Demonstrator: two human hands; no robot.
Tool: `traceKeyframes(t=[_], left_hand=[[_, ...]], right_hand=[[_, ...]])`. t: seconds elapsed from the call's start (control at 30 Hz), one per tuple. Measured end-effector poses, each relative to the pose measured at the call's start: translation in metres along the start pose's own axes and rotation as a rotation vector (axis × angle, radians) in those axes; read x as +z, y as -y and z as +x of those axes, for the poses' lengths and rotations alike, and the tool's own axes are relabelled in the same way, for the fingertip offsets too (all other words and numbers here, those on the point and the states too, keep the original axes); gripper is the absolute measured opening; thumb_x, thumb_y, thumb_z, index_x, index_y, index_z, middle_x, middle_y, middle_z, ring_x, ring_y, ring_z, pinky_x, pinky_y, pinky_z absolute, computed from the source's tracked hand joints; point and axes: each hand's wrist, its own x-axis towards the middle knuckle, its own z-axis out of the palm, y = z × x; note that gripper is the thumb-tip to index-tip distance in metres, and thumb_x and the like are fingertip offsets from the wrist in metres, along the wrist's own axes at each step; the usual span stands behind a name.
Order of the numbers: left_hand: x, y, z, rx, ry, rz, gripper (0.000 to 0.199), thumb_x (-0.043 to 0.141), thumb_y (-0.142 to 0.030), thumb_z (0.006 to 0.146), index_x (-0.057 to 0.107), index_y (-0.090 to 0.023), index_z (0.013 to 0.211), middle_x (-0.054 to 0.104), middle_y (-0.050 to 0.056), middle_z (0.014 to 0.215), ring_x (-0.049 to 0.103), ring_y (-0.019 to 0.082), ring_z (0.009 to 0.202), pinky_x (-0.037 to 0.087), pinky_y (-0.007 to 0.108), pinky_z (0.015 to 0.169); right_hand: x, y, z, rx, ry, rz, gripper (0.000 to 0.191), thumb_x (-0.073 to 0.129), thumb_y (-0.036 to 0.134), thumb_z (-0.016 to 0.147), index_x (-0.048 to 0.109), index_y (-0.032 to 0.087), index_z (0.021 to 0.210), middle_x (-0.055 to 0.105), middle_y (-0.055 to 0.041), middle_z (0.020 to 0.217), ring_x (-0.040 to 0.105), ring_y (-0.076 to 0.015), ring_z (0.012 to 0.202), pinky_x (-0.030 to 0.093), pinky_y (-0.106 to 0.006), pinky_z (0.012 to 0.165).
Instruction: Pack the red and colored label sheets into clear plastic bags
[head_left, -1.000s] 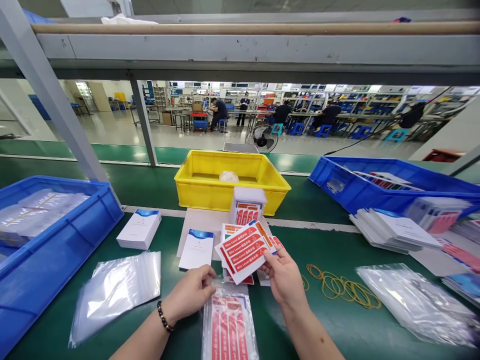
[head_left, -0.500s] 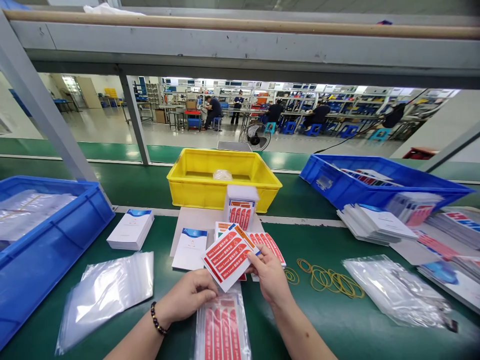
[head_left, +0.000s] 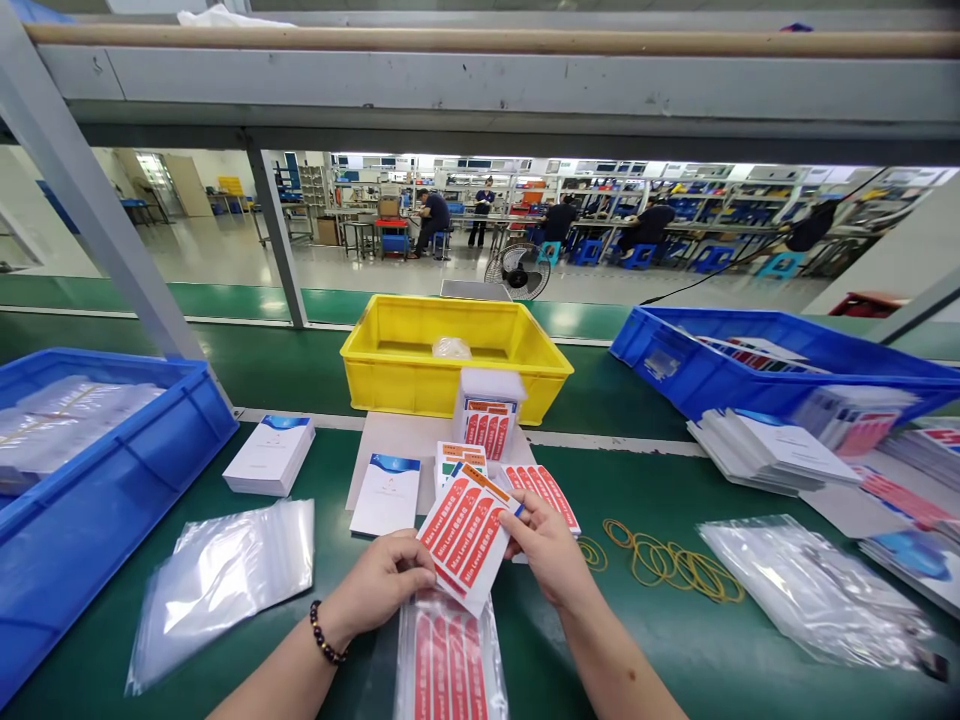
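Note:
My right hand [head_left: 551, 545] pinches a small fan of red-and-white label sheets [head_left: 466, 535] by their right edge, with an orange-striped sheet showing behind the front one. My left hand [head_left: 390, 575], a beaded bracelet on its wrist, is closed at the mouth of a clear plastic bag [head_left: 450, 660]. More red labels show through that bag, which lies on the green bench. The lower end of the held sheets overlaps the bag's top; whether they are inside it I cannot tell. Just beyond are a white-and-blue booklet stack [head_left: 386, 495] and a pile of red labels [head_left: 551, 495].
A yellow bin [head_left: 457, 385] stands at the back, between a left blue bin [head_left: 112, 520] and a right blue bin [head_left: 660, 370]. Empty clear bags [head_left: 225, 575] lie left. Rubber bands [head_left: 675, 565], more plastic bags [head_left: 810, 590] and booklets [head_left: 765, 450] are right. Co-workers sit far off.
The label sheets have tilted more upright and come down closer to the bag's mouth. My left hand stays by the bag. The whole view has shifted slightly.

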Motion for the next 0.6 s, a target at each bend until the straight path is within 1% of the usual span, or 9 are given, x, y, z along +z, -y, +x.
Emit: traceKeyframes(t=[0.1, 0.27, 0.47, 0.6], left_hand=[[0.0008, -0.0022, -0.0011, -0.006, -0.027, 0.072, 0.020, 0.060, -0.031, 0.072, 0.063, -0.012, 0.068, 0.053, 0.007, 0.084, 0.051, 0.017, 0.075, 0.040, 0.026, 0.066], [0.0022, 0.0005, -0.0006, 0.003, -0.034, 0.066, 0.016, 0.061, -0.029, 0.071, 0.063, -0.013, 0.070, 0.050, 0.007, 0.086, 0.050, 0.018, 0.082, 0.042, 0.027, 0.071], [0.0038, -0.0009, -0.0007, 0.031, -0.050, 0.112, 0.013, 0.059, -0.025, 0.074, 0.063, -0.013, 0.070, 0.050, 0.007, 0.090, 0.050, 0.018, 0.085, 0.041, 0.028, 0.076], [0.0042, -0.0008, -0.0011, 0.040, -0.043, 0.094, 0.012, 0.059, -0.024, 0.073, 0.062, -0.014, 0.070, 0.049, 0.007, 0.095, 0.050, 0.019, 0.090, 0.041, 0.028, 0.077]], right_hand=[[-0.0012, -0.0005, 0.0006, 0.008, -0.017, -0.031, 0.044, 0.069, 0.044, 0.059, 0.050, 0.014, 0.085, 0.056, 0.0028, 0.051, 0.049, -0.0095, 0.040, 0.040, -0.020, 0.039], [0.0033, 0.0018, -0.0023, 0.028, 0.035, -0.072, 0.042, 0.068, 0.043, 0.059, 0.052, 0.013, 0.084, 0.053, 0.0039, 0.049, 0.048, -0.0089, 0.040, 0.039, -0.019, 0.039], [-0.0030, -0.0001, 0.0009, 0.014, -0.063, -0.067, 0.045, 0.068, 0.044, 0.058, 0.049, 0.015, 0.086, 0.055, 0.0032, 0.051, 0.049, -0.0106, 0.041, 0.040, -0.021, 0.039], [0.0000, 0.0009, -0.0004, 0.026, 0.028, -0.094, 0.042, 0.067, 0.044, 0.060, 0.050, 0.014, 0.084, 0.056, 0.0016, 0.054, 0.050, -0.0107, 0.044, 0.039, -0.021, 0.040]])
